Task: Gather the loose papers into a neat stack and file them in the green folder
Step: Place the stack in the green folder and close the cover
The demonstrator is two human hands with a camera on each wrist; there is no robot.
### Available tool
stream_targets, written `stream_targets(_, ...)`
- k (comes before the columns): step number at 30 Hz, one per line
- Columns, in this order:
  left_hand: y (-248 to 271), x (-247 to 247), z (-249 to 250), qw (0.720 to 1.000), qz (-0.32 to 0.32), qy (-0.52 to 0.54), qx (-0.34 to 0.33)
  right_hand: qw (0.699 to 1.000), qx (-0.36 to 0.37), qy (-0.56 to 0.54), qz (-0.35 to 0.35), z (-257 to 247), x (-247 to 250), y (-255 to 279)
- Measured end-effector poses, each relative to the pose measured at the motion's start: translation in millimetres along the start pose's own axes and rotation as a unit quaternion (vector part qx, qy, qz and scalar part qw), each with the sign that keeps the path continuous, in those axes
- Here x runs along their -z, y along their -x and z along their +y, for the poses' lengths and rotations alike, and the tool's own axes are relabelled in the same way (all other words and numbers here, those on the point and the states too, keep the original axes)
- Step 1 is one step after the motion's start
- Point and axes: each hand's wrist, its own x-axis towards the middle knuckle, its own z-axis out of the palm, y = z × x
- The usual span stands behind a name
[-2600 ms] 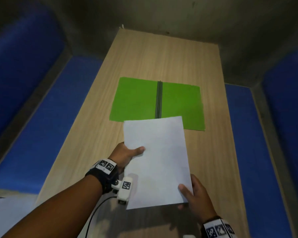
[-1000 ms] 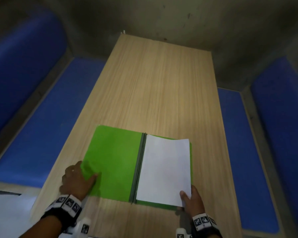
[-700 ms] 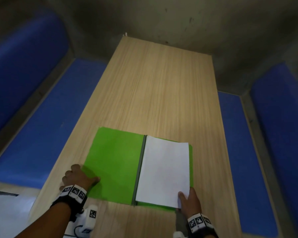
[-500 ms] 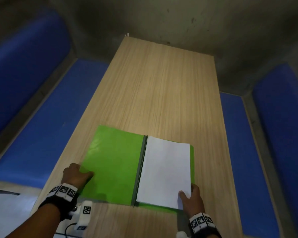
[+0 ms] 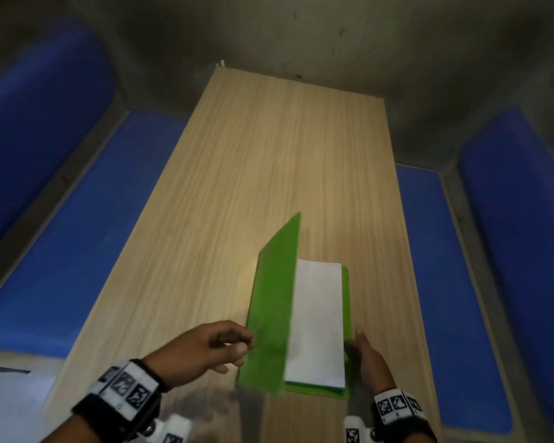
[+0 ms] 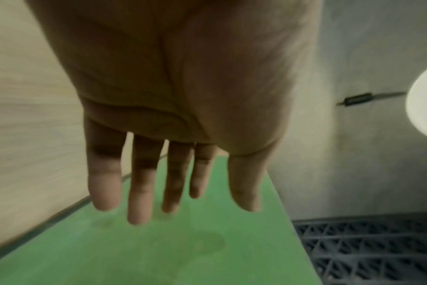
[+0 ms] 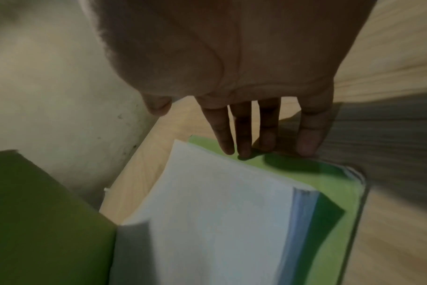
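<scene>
The green folder (image 5: pixel 274 298) lies near the front of the wooden table (image 5: pixel 269 155). Its left cover (image 6: pixel 183 250) stands raised, roughly upright, over the spine. The white stack of papers (image 5: pixel 317 314) lies on the right half, squared up, partly hidden behind the raised cover (image 7: pixel 37 221). My left hand (image 5: pixel 237 343) is against the cover's outer face; the left wrist view shows its fingers (image 6: pixel 139 192) straight. My right hand (image 5: pixel 357 340) is at the folder's right edge, its straight fingertips (image 7: pixel 244 150) on the green margin beside the papers (image 7: pixel 207 212).
Blue padded benches run along both long sides of the table (image 5: pixel 61 251) (image 5: pixel 445 282), with a grey wall (image 5: pixel 301 33) at the far end. Something white (image 5: pixel 7 404) shows at the bottom left. A dark grid mat (image 6: pixel 366 250) lies on the floor.
The left cover has risen from flat on the table to upright and swings right over the papers. My left hand moved right with it. My right hand slid off the paper's corner to the folder's edge.
</scene>
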Motion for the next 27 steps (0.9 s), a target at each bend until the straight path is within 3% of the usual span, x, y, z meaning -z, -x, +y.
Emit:
stream_targets(2, -25.5, -6.8, -14.2, 0.995, 0.044, -0.086, 0.030, 0.995, -0.044, -0.088, 0.010, 2.2, 4.3, 0.9)
stream_targets(4, -47.6, -11.3, -28.4, 0.986, 0.081, -0.127, 0.064, 0.994, -0.048, -0.097, 0.023, 3.3, 5.4, 2.2)
stream_targets(7, -71.8, -17.9, -47.2, 0.985, 0.090, -0.095, 0.112, 0.998, -0.026, 0.055, 0.032, 0.3, 4.6, 5.4)
stream_targets(9, -78.4, -24.9, -52.8, 0.987, 0.097, -0.061, 0.110, 0.986, -0.003, 0.154, 0.071, 3.0, 6.5, 3.4)
stream_targets(13, -76.1, -32.7, -57.7, 0.988, 0.102, -0.075, 0.093, 0.978, 0.035, 0.197, 0.061, 9.9, -1.3, 5.2)
stream_targets(17, -61.3, -22.2, -66.9, 0.979, 0.130, -0.132, 0.082, 0.977, 0.048, 0.203, 0.046, 16.2, -20.8, 11.6)
stream_targets(21, -54.7, -3.3, -72.1, 0.979, 0.145, -0.122, 0.080, 0.979, 0.049, 0.193, 0.041, 9.7, -38.8, 6.7)
stream_targets(27, -83.4, 26.1, -24.5, 0.975, 0.189, -0.095, 0.061, 0.983, 0.081, 0.155, 0.055, -42.6, -60.3, -20.1)
